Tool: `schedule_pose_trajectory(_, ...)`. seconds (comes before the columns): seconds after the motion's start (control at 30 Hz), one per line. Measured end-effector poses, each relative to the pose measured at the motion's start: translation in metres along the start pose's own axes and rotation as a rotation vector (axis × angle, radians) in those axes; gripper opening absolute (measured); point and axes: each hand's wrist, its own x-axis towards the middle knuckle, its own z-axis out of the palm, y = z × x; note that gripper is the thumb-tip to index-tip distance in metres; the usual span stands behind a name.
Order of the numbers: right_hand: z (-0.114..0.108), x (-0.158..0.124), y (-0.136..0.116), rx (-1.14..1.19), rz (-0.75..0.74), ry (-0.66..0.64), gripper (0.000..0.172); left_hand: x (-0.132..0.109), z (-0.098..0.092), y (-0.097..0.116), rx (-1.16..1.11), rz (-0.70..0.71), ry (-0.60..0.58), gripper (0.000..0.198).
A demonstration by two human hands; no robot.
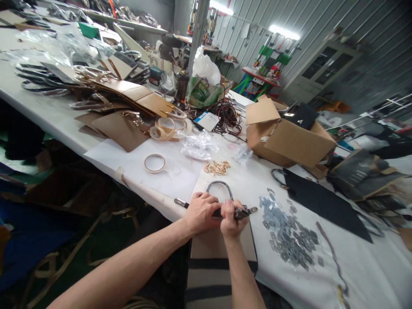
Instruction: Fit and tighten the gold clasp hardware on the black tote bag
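A bag (222,253) with beige and black panels lies over the table's near edge, below my hands. Its dark, curved handle (220,183) loops up behind them. My left hand (202,211) is closed on the bag's dark upper edge, fingers curled over it. Right beside it, my right hand (234,218) makes a fist with the thumb on top, gripping a dark piece at the same edge; how far that piece goes inside the fist is hidden. Metal-tipped strap ends stick out on both sides, one strap end (180,202) at left, another strap end (253,210) at right.
Gold metal fittings (217,168) lie behind the handle, near a tape roll (155,163) and plastic bags (198,146). Many flat grey metal plates (289,234) spread at right, beside a black panel (325,201). A cardboard box (289,139) and stacked brown bag pieces (128,98) stand farther back.
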Motion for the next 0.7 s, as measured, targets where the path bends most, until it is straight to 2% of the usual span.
schedule_pose_trajectory(0.07, 0.0, 0.004, -0.007, 0.119, 0.001, 0.059, 0.046, 0.0, -0.001, 0.0, -0.018, -0.004, 0.005, 0.038)
schedule_pose_trajectory(0.17, 0.0, 0.019, -0.03, 0.306, -0.005, 0.101, 0.046, 0.001, -0.001, -0.002, -0.035, -0.008, 0.007, 0.053)
schedule_pose_trajectory(0.27, 0.0, 0.026, -0.049, 0.365, -0.069, 0.098, 0.045, 0.001, 0.0, -0.004, -0.038, -0.004, 0.002, 0.059)
schedule_pose_trajectory(0.33, 0.001, 0.021, -0.049, 0.306, -0.085, 0.074, 0.045, 0.0, -0.001, -0.004, -0.038, -0.005, -0.001, 0.056)
schedule_pose_trajectory(0.43, 0.005, 0.006, -0.029, 0.141, -0.03, 0.049, 0.046, 0.0, -0.001, -0.002, -0.041, -0.007, -0.003, 0.049)
schedule_pose_trajectory(0.53, 0.005, -0.004, -0.014, 0.148, 0.015, 0.076, 0.046, 0.0, -0.001, -0.002, -0.048, -0.008, 0.005, 0.048)
schedule_pose_trajectory(0.6, 0.001, -0.002, -0.019, 0.225, -0.005, 0.122, 0.045, 0.0, -0.001, -0.004, -0.056, 0.002, -0.005, 0.053)
schedule_pose_trajectory(0.7, -0.011, 0.008, -0.045, 0.291, -0.095, 0.216, 0.042, -0.003, -0.007, -0.015, -0.088, 0.071, -0.056, 0.071)
